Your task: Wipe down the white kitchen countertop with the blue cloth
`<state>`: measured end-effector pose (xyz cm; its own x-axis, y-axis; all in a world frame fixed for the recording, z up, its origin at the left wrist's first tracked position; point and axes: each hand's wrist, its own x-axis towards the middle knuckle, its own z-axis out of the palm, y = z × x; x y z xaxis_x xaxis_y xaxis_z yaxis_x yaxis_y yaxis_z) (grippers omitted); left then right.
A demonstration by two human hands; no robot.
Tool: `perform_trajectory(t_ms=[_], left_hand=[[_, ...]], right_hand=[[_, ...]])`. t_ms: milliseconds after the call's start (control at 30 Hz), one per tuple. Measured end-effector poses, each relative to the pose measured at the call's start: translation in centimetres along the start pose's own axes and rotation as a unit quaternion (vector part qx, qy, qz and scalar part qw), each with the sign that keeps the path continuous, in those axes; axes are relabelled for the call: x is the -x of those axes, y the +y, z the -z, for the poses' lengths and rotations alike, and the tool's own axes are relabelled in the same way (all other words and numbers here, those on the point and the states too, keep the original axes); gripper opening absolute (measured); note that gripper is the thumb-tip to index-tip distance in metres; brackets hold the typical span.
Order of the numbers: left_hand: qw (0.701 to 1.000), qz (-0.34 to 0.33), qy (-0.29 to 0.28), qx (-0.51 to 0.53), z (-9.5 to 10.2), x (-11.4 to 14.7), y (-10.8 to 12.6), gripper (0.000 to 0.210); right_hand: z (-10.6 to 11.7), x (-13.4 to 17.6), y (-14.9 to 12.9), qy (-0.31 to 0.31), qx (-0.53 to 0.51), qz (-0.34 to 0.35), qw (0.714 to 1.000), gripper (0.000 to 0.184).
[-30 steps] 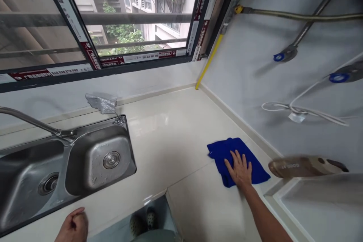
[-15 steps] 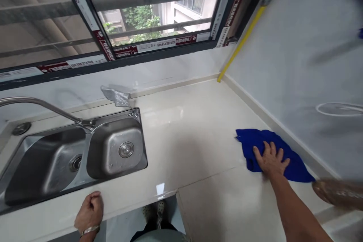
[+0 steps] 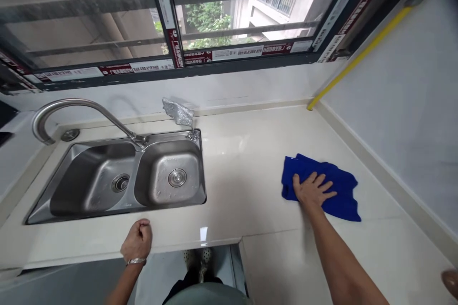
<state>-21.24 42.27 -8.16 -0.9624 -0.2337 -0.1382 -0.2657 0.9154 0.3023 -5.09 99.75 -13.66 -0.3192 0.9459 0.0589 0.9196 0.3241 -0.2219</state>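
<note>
- Blue cloth [image 3: 334,186] lay flat and rumpled on the pale surface [image 3: 250,162], right of the sink [image 3: 118,178] and well apart from it, near the right-hand wall.
- Right hand [image 3: 312,189] pressed palm-down on the cloth's left half, fingers spread and pointing right across the fabric; not gripping, just bearing on it. Most of the cloth showed beyond the fingertips to the right.
- Right forearm ran in from the lower right of the view, extended, wrist just off the cloth's near edge.
- Left hand [image 3: 138,242] rested on the front edge of the surface below the sink, curled into a loose fist, holding nothing that showed; a bracelet [image 3: 136,261] sat on the wrist.
- Faucet [image 3: 75,109] arched over the left basin; a silvery scrap [image 3: 178,112] lay behind the sink's right corner by the window ledge.
- Against half a second before: the cloth and right hand sat further left on the surface, away from the wall skirting; the fingers pointed more to the right than forward. The view had swung left, bringing the whole sink and faucet in. The left fist kept its place at the front edge.
</note>
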Motion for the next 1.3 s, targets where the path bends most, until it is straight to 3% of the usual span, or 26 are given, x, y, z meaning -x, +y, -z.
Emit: perform_trajectory(t_ms=[167, 367, 533, 667, 800, 933, 1067, 1300], left_hand=[[1.000, -0.004, -0.007, 0.009, 0.7, 0.5, 0.6, 0.031], [1.000, -0.003, -0.023, 0.018, 0.3, 0.6, 0.0, 0.030], [0.999, -0.023, -0.006, 0.026, 0.2, 0.8, -0.2, 0.030], [0.999, -0.034, -0.012, 0.033, 0.5, 1.0, -0.3, 0.029], [0.998, -0.052, -0.006, 0.044, 0.2, 0.9, -0.7, 0.029], [0.997, -0.063, -0.001, 0.051, 0.0, 0.9, -1.1, 0.029], [0.997, -0.060, -0.008, 0.050, 0.6, 1.1, -0.8, 0.029], [0.996, -0.064, -0.011, 0.054, 1.0, 1.3, -0.5, 0.029]], right_hand=[[-0.5, 3.6, -7.1, -0.002, -0.003, 0.083, 0.997, 0.082], [-1.9, 8.8, -13.5, -0.009, 0.001, 0.176, 0.984, 0.080], [-2.3, 14.2, -17.3, -0.004, 0.001, 0.262, 0.965, 0.076], [-1.8, 18.3, -18.8, -0.017, -0.001, 0.323, 0.946, 0.074], [-1.0, 21.3, -18.5, -0.027, -0.005, 0.374, 0.927, 0.072], [-0.3, 23.0, -16.3, -0.044, -0.006, 0.424, 0.905, 0.071], [0.4, 24.0, -12.8, -0.039, 0.001, 0.444, 0.895, 0.068], [1.1, 25.5, -5.3, -0.030, -0.005, 0.408, 0.912, 0.067]])
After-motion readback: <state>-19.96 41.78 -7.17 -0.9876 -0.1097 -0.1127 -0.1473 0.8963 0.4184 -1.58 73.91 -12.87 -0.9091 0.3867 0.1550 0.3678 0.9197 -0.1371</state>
